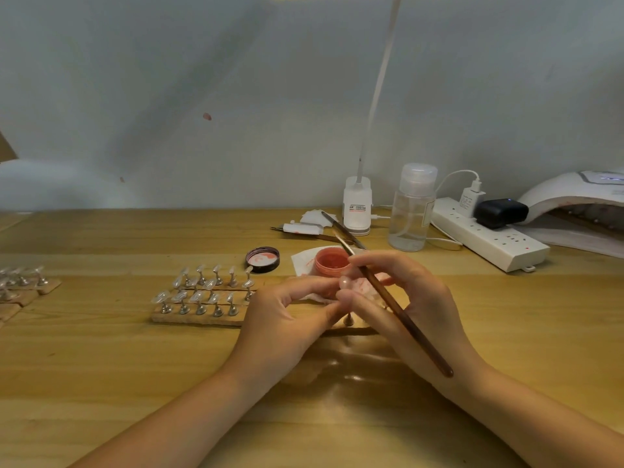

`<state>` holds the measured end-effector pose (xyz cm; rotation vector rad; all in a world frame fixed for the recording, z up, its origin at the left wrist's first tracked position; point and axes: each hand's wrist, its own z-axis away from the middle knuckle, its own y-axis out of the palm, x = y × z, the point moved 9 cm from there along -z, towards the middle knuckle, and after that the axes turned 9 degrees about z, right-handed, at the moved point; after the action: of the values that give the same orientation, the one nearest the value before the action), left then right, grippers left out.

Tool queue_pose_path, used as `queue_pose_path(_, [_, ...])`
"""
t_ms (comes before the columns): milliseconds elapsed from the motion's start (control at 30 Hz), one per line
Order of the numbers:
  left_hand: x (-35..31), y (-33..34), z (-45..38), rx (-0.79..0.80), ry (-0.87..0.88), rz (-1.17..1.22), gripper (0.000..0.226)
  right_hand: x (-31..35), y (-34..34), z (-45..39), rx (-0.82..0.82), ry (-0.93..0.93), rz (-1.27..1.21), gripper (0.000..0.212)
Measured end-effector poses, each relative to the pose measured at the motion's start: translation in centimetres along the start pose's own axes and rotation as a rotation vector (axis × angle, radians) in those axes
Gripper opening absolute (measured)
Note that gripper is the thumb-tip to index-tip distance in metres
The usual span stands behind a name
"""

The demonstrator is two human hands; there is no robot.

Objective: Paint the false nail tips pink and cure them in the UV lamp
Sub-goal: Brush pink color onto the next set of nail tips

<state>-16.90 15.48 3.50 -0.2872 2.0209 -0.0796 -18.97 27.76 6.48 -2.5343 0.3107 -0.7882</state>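
Observation:
My left hand [287, 315] pinches a small metal stand [348, 319] that carries a clear false nail tip [345, 283]. My right hand [408, 298] grips a brown brush [398, 309], handle slanting down to the right, bristle end up near an open jar of pink gel [332, 261]. The jar's black lid [262, 259] lies to its left. Left of my hands a wooden block [199, 317] holds several clear tips on metal stands. The white UV lamp [574, 201] stands at the far right.
A white power strip [489, 239] with plugged chargers lies before the lamp. A clear pump bottle [412, 207] and a desk lamp base [357, 206] stand at the back. More tips on stands [20, 282] sit at the left edge. A tissue [304, 261] lies under the jar.

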Motion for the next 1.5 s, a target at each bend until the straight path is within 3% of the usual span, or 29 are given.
queue_pose_path(200, [0.3, 0.4, -0.1, 0.035, -0.017, -0.125, 0.045, -2.4, -3.8, -1.6, -0.101, 0.158, -0.093, 0.031])
queue_pose_path(367, [1.4, 0.9, 0.0, 0.087, -0.05, -0.239, 0.049, -4.0, -4.1, 0.3, 0.06, 0.164, 0.02, 0.032])
queue_pose_path(700, [2.5, 0.9, 0.0, 0.111, -0.082, -0.311, 0.04, -5.5, -3.0, 2.0, 0.185, 0.205, 0.009, 0.033])
queue_pose_path(1233, [2.7, 0.8, 0.0, 0.118, -0.109, -0.324, 0.038, -5.9, -3.2, 2.2, 0.192, 0.213, 0.05, 0.041])
queue_pose_path(1333, [2.6, 0.7, 0.0, 0.105, -0.12, -0.312, 0.036, -6.1, -4.1, 2.2, 0.169, 0.204, 0.14, 0.039])
queue_pose_path(1500, [2.2, 0.4, 0.1, 0.048, -0.091, -0.255, 0.032, -7.1, -2.9, 3.0, 0.389, 0.149, 0.438, 0.047])
